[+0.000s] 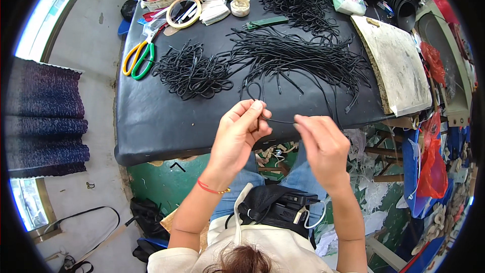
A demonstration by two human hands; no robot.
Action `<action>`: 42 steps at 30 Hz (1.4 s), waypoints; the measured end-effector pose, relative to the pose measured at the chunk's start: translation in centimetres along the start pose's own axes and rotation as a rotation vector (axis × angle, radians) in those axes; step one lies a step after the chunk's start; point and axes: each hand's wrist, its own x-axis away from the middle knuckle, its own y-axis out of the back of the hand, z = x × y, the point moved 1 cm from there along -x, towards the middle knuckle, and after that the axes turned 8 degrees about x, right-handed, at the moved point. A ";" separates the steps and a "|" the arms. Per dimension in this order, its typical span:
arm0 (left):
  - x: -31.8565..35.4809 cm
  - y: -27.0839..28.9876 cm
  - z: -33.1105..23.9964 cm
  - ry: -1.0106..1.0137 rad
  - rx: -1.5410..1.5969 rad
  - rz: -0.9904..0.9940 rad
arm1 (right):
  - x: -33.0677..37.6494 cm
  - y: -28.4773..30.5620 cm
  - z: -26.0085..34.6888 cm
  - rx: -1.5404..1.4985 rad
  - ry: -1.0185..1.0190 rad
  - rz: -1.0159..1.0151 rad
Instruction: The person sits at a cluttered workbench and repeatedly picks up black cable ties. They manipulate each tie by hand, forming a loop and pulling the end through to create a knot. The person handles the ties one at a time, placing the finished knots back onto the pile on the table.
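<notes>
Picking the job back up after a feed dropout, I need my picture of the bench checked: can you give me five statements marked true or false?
1. A thin black cord runs between the left hand and the right hand. True.
2. The scissors lie on the table's right side. False: the scissors lie on the left side of the table.
3. A red band circles the right wrist. False: the red band is on the left wrist.
4. The scissors' handles are yellow and green. True.
5. The tabletop is white. False: it is black.
</notes>
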 end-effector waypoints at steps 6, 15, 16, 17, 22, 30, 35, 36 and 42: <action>0.5 -0.3 0.3 0.134 -0.143 0.072 | -0.2 -0.3 -0.3 0.049 0.152 -0.006; 0.7 -0.4 0.7 0.201 -0.098 0.173 | -0.1 -0.9 -0.3 -0.094 0.099 -0.017; 0.6 -0.3 0.7 0.194 -0.116 0.192 | 0.0 -0.9 -0.2 -0.079 0.112 -0.011; 0.6 -0.2 0.8 0.183 -0.134 0.201 | 0.1 -1.0 -0.2 -0.064 0.126 -0.007; 0.6 0.1 0.6 0.070 -0.307 0.204 | 0.0 -0.1 -0.2 -0.029 0.109 0.065; 2.4 -1.5 0.0 -0.530 -1.315 0.417 | -2.3 3.3 0.5 0.215 0.351 0.251; 2.3 -1.2 -0.2 -0.071 -0.390 0.301 | -1.6 0.9 -1.0 -0.282 -0.159 0.180; 2.1 -1.1 -0.2 -0.070 -0.364 0.309 | -0.8 0.5 -0.7 -0.405 -0.161 0.156; 1.3 -0.3 0.8 -0.207 -0.518 0.190 | 1.4 0.7 0.4 -0.376 -0.314 0.253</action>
